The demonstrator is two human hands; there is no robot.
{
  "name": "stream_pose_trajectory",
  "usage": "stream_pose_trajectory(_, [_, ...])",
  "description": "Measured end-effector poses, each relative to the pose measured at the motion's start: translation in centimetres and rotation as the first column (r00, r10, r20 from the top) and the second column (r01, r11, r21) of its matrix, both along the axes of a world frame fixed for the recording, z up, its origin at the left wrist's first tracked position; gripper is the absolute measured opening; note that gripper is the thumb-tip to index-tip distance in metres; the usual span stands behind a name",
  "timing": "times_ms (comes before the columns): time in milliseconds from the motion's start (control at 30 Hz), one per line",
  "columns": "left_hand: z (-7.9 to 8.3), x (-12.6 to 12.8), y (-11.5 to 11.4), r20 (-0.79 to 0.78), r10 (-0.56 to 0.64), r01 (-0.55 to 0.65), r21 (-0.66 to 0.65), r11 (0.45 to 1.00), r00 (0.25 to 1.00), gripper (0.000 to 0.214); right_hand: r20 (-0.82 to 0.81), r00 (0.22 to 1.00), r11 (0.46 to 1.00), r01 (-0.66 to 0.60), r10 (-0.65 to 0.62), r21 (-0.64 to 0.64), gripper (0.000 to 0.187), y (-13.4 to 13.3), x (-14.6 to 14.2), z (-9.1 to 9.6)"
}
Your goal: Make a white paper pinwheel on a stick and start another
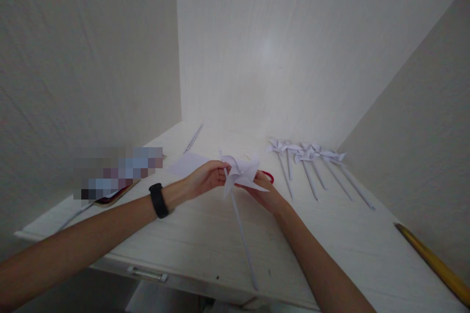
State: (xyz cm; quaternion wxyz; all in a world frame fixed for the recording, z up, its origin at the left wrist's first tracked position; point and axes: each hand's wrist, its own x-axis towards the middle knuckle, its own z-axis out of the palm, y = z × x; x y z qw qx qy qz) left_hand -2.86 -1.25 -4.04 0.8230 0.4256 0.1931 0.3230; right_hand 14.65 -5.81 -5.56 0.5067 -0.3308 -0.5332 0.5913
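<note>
Over the middle of a pale wooden desk [205, 234] both my hands hold a white paper pinwheel [240, 171]. My left hand [207, 177], with a black band on its wrist, pinches the pinwheel's head at its left side. My right hand [266, 190] grips the head from underneath on the right, partly hidden by the paper blades. The pinwheel's long white stick [243, 234] slants down toward the desk's front edge.
Several finished white pinwheels [312, 166] lie side by side at the back right. A sheet of white paper [187, 164], a thin rod [193, 138], red-handled scissors [269, 176], a blurred object at left and a yellow stick [433, 261] at right also lie there. Walls enclose three sides.
</note>
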Motion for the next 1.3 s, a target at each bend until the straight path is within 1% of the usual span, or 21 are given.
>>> stream_pose_trajectory(133, [0.5, 0.0, -0.1, 0.011, 0.023, -0.023, -0.015, 1.000, 1.000, 0.012, 0.106, 0.991, 0.995, 0.084, -0.078, -0.050, 0.024, -0.1, 0.1, 0.6])
stream_pose_trajectory(233, [0.5, -0.1, 0.1, 0.031, 0.016, -0.016, -0.019, 1.000, 0.999, 0.014, 0.185, 0.964, 0.981, 0.194, -0.192, 0.007, 0.022, 0.5, 0.7, 0.8])
stream_pose_trajectory(300, [0.3, -0.2, 0.4, 0.020, 0.018, -0.017, -0.048, 0.999, 1.000, 0.016, 0.204, 0.922, 0.944, 0.322, -0.329, 0.071, 0.023, 1.0, 1.5, 0.9])
stream_pose_trajectory(333, [0.2, -0.2, 0.5, 0.002, 0.023, -0.023, -0.066, 0.998, 1.000, 0.017, 0.200, 0.889, 0.911, 0.398, -0.412, 0.106, 0.024, 1.1, 1.9, 1.0])
stream_pose_trajectory(367, [0.2, -0.2, 0.5, -0.026, 0.033, -0.035, -0.082, 0.996, 0.999, 0.018, 0.199, 0.834, 0.857, 0.496, -0.515, 0.141, 0.023, 1.2, 2.4, 1.2])
stream_pose_trajectory(433, [0.1, -0.2, 0.6, -0.088, 0.061, -0.070, -0.098, 0.993, 0.994, 0.019, 0.184, 0.687, 0.709, 0.658, -0.703, 0.254, 0.024, 1.0, 3.0, 1.8])
stream_pose_trajectory(467, [0.0, -0.2, 0.6, -0.114, 0.073, -0.085, -0.098, 0.992, 0.991, 0.020, 0.172, 0.622, 0.638, 0.690, -0.764, 0.342, 0.025, 0.8, 3.1, 2.1])
stream_pose_trajectory(500, [0.0, -0.2, 0.6, -0.130, 0.081, -0.093, -0.094, 0.991, 0.988, 0.020, 0.180, 0.578, 0.592, 0.680, -0.796, 0.433, 0.024, 0.5, 3.1, 2.5])
stream_pose_trajectory(533, [0.1, -0.2, 0.6, -0.139, 0.079, -0.092, -0.087, 0.992, 0.987, 0.021, 0.203, 0.552, 0.567, 0.638, -0.808, 0.521, 0.023, 0.2, 2.8, 2.8])
stream_pose_trajectory(567, [0.1, -0.2, 0.6, -0.141, 0.072, -0.083, -0.077, 0.994, 0.987, 0.022, 0.243, 0.548, 0.569, 0.569, -0.800, 0.594, 0.021, -0.1, 2.5, 3.1])
stream_pose_trajectory(633, [0.2, -0.3, 0.5, -0.144, 0.054, -0.063, -0.057, 0.996, 0.988, 0.027, 0.344, 0.570, 0.624, 0.422, -0.747, 0.658, 0.018, -0.5, 1.6, 3.2])
stream_pose_trajectory(733, [0.2, -0.4, 0.5, -0.160, 0.064, -0.067, -0.014, 0.998, 0.985, 0.030, 0.464, 0.622, 0.741, 0.303, -0.631, 0.600, 0.012, -0.4, 0.7, 2.5])
stream_pose_trajectory(767, [0.1, -0.4, 0.5, -0.170, 0.078, -0.079, 0.003, 0.997, 0.982, 0.030, 0.484, 0.632, 0.763, 0.288, -0.605, 0.578, 0.012, -0.2, 0.7, 2.2])
stream_pose_trajectory(800, [0.1, -0.4, 0.5, -0.180, 0.096, -0.094, 0.021, 0.995, 0.979, 0.030, 0.487, 0.637, 0.769, 0.286, -0.598, 0.571, 0.011, 0.0, 0.7, 1.9])
stream_pose_trajectory(900, [-0.1, -0.5, 0.6, -0.214, 0.158, -0.149, 0.059, 0.987, 0.964, 0.028, 0.453, 0.649, 0.764, 0.337, -0.611, 0.550, 0.010, 0.5, 1.2, 1.3])
stream_pose_trajectory(933, [-0.2, -0.5, 0.7, -0.224, 0.174, -0.164, 0.063, 0.985, 0.959, 0.027, 0.436, 0.667, 0.773, 0.359, -0.604, 0.522, 0.010, 0.6, 1.4, 1.2])
stream_pose_trajectory(1067, [-0.4, -0.4, 0.7, -0.270, 0.204, -0.199, 0.048, 0.979, 0.941, 0.024, 0.352, 0.792, 0.860, 0.399, -0.498, 0.319, 0.010, 1.0, 1.7, 0.6])
stream_pose_trajectory(1133, [-0.5, -0.3, 0.7, -0.299, 0.200, -0.202, 0.024, 0.979, 0.933, 0.023, 0.329, 0.839, 0.896, 0.365, -0.434, 0.252, 0.011, 1.3, 1.7, 0.2])
stream_pose_trajectory(1167, [-0.5, -0.2, 0.7, -0.312, 0.198, -0.203, 0.015, 0.979, 0.929, 0.023, 0.337, 0.852, 0.911, 0.332, -0.400, 0.244, 0.010, 1.4, 1.7, 0.1])
stream_pose_trajectory(1233, [-0.5, -0.2, 0.7, -0.322, 0.201, -0.209, 0.009, 0.978, 0.925, 0.023, 0.389, 0.851, 0.928, 0.266, -0.353, 0.260, 0.009, 1.6, 2.0, 0.1])
stream_pose_trajectory(1300, [-0.4, -0.3, 0.8, -0.325, 0.208, -0.215, 0.015, 0.977, 0.922, 0.024, 0.469, 0.802, 0.919, 0.240, -0.370, 0.314, 0.010, 1.5, 2.4, 0.5])
